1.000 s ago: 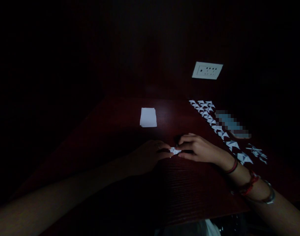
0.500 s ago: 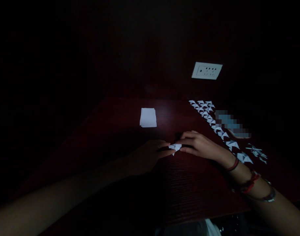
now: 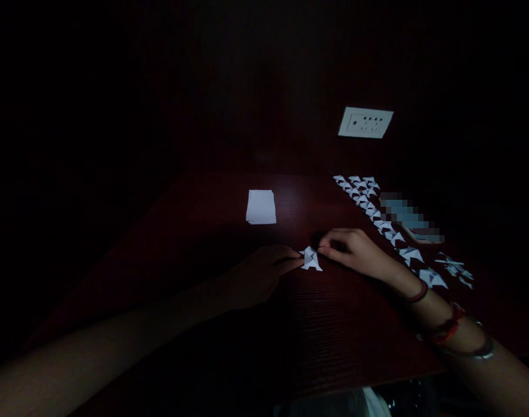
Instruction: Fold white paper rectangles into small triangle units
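A dark desk. The left hand pinches folded paper between its fingers; the right hand has eased rightward, grip unclear. In from the near edge, the paper, turned, lies more uncovered, seemingly well formed.

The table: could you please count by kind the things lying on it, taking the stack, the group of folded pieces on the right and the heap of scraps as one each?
Folded piece between left hand and right hand: 1
Paper stack: 1
Group of folded pieces: 1
Scrap heap: 1
Pixelated object: 1
Total: 5
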`<state>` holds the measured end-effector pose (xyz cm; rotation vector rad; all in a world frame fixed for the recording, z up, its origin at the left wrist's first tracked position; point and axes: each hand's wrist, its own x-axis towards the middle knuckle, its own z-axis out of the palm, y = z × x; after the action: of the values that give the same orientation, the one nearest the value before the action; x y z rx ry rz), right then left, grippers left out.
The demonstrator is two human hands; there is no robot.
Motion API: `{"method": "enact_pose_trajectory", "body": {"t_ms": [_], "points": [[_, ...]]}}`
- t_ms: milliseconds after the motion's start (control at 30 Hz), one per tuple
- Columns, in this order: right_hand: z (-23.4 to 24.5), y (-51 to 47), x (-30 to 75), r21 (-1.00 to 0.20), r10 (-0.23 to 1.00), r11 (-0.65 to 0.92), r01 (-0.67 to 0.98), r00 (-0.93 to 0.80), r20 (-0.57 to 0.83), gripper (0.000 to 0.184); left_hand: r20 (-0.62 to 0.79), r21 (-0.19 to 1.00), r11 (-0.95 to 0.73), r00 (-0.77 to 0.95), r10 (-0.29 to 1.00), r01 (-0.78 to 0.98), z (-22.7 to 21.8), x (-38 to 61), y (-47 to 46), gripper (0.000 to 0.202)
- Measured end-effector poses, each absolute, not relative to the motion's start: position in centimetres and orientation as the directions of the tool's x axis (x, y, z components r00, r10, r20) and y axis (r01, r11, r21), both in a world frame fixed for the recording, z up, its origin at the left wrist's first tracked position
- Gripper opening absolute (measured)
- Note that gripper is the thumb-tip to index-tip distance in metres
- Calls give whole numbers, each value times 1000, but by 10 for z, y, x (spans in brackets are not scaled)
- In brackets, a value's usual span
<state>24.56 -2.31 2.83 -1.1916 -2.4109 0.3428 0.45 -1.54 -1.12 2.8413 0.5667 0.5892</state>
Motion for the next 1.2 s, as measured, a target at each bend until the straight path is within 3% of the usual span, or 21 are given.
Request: {"method": "enact_pose_trajectory", "body": {"t_ms": [167,433,833,1033,1200], "points": [[27,-28,235,-443,786,604,662,-584,200,13,313,180,-934,882,351,308,-16,3,-13,51],[19,-28,230,-500,772,617,608,-589,237,18,302,134,-950,902,309,280,-16,4,-11,50],[21,-34,226,-431,773,627,649,-587,241,15,302,201,-917,869,392,344,-6,8,-17,41],[21,-34,227,-417,815,579,701,-523,251,10,317,272,-860,804,503,431,-13,6,-17,54],[20,-38,224,-382,838,545,746,-495,230,17,292,247,-880,835,466,405,-14,3,-14,58]]}}
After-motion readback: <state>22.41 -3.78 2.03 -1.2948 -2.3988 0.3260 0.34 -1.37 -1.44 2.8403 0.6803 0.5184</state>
